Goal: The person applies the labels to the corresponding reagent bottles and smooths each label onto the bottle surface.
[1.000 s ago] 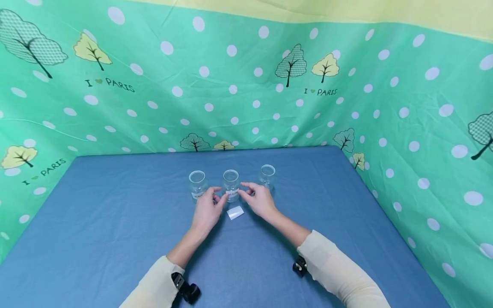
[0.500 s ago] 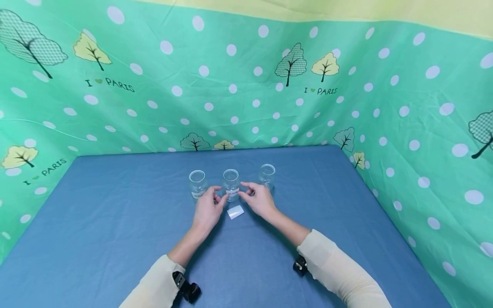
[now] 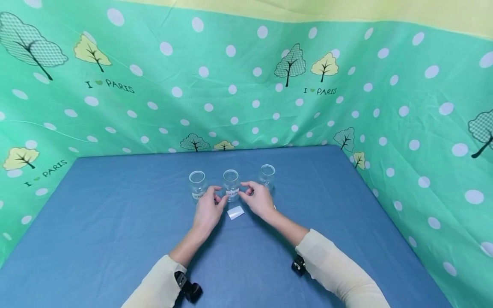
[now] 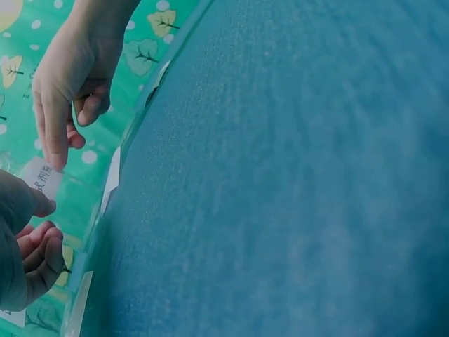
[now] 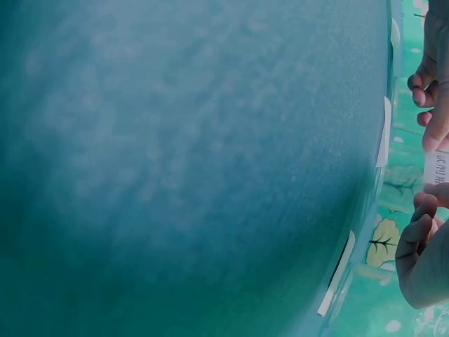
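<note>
Three clear glass jars stand in a row on the blue cloth. Around the middle jar both hands are curled, one at each side. A white label with dark lettering lies across its front. My left hand has its thumb at the label's left end, and my right hand has its thumb at the right end. In the left wrist view the label spans between the fingertips. The left jar bears a similar label. Behind my right hand, the right jar is partly hidden.
A small white slip lies in front of the middle jar. Another white edge peeks out beside the right wrist. Blue cloth covers the table, with a green dotted curtain behind and at the sides.
Both hands stay at the middle jar with hardly any motion. A small white edge now shows beside the right wrist.
</note>
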Demonstrator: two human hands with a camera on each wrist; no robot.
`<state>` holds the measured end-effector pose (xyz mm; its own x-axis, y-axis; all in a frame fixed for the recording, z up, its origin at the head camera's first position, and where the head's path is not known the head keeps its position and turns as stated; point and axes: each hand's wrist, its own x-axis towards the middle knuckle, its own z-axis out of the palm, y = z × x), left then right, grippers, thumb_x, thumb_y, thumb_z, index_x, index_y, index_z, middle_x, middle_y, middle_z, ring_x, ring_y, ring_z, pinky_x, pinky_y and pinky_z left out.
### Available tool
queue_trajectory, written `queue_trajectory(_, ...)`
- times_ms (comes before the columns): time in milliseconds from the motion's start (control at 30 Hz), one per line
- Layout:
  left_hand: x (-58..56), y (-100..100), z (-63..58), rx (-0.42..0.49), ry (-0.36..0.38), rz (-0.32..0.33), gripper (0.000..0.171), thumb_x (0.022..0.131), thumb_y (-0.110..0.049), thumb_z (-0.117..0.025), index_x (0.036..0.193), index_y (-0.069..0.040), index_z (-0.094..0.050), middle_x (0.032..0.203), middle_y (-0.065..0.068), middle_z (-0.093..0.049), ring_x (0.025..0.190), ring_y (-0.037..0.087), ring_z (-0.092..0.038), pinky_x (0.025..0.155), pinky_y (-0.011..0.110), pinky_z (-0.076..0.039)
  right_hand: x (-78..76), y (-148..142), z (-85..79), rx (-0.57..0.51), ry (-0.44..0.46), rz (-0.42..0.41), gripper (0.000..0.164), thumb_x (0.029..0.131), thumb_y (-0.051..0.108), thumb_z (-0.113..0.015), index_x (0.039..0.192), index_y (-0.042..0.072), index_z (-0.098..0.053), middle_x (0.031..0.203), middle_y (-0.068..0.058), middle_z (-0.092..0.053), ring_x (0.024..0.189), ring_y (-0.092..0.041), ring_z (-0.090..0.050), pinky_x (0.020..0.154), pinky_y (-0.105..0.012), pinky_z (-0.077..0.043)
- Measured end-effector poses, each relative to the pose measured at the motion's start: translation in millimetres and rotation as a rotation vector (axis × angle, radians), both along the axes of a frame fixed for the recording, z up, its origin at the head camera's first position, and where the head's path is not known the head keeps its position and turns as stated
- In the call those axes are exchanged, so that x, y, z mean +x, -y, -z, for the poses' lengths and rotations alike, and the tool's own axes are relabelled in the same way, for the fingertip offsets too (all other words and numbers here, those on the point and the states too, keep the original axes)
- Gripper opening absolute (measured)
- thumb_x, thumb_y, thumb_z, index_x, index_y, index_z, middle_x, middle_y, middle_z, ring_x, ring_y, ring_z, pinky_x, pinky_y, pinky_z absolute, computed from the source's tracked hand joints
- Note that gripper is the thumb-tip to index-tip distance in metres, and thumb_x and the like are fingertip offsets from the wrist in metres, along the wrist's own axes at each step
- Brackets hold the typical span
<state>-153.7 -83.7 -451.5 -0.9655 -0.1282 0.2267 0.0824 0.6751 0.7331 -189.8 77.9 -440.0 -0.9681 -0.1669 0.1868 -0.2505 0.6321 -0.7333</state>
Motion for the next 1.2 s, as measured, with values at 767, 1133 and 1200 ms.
queue_trajectory(767, 16.3, 1, -13.1, -0.05, 0.066, 0.112, 0.031, 0.087, -0.034, -0.064, 0.107, -0.011, -0.062, 0.074, -0.004, -0.059, 0.056, 0.008, -0.048, 0.054, 0.026, -0.04, 8.4, -22, -22.7, 0.031, 0.092, -0.081, 0.01, 0.085, 0.022, -0.067, 0.092, 0.015, -0.071, 0.084, 0.001, -0.068, 0.068, -0.007, -0.057, 0.063, -0.023, -0.047)
queue_trajectory(1133, 26.9, -25, -13.9, -0.204, 0.009, 0.341, 0.02, 0.086, -0.027, -0.067, 0.097, -0.011, -0.063, 0.076, -0.003, -0.058, 0.063, 0.009, -0.051, 0.058, 0.025, -0.042, 10.2, -48, -26.6, 0.11, 0.153, -0.095, 0.007, 0.085, 0.02, -0.068, 0.089, 0.015, -0.071, 0.084, 0.002, -0.068, 0.071, -0.008, -0.058, 0.066, -0.024, -0.047)
queue_trajectory(1200, 27.4, -30, -13.1, -0.217, 0.018, 0.37, 0.02, 0.086, -0.027, -0.066, 0.096, -0.011, -0.063, 0.076, -0.003, -0.058, 0.063, 0.008, -0.051, 0.057, 0.024, -0.042, 11.2, -53, -28.2, 0.144, 0.154, -0.118, 0.007, 0.085, 0.02, -0.067, 0.089, 0.016, -0.071, 0.084, 0.002, -0.067, 0.072, -0.008, -0.058, 0.067, -0.025, -0.047)
